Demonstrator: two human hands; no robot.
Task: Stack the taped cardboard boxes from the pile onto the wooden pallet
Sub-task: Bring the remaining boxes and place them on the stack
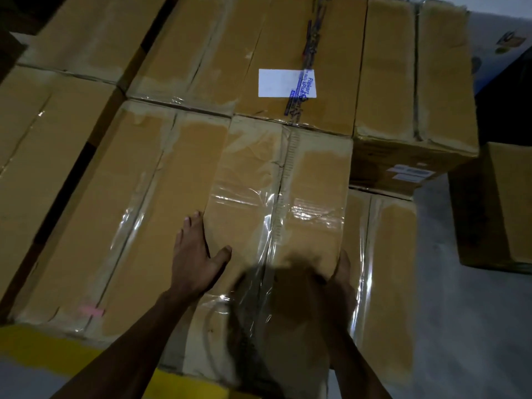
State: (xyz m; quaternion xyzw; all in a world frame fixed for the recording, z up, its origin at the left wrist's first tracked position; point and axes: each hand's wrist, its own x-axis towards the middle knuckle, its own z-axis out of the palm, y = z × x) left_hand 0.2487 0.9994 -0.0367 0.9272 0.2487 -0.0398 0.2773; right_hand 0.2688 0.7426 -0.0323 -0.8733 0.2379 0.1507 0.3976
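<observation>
A taped brown cardboard box [276,203] lies in front of me among other boxes, shiny clear tape running down its middle seam. My left hand [195,254] lies flat with fingers spread on its left top edge, beside the neighbouring box [121,214]. My right hand [342,275] holds the box's right side near the front corner, thumb on the edge; its fingers are hidden behind the box. No pallet is visible under the boxes.
More taped boxes fill the rows behind, one bearing a white label [285,82]. A lower box [388,269] sits to the right, another box [501,208] stands apart on the grey floor. A yellow floor stripe [43,347] runs at bottom left.
</observation>
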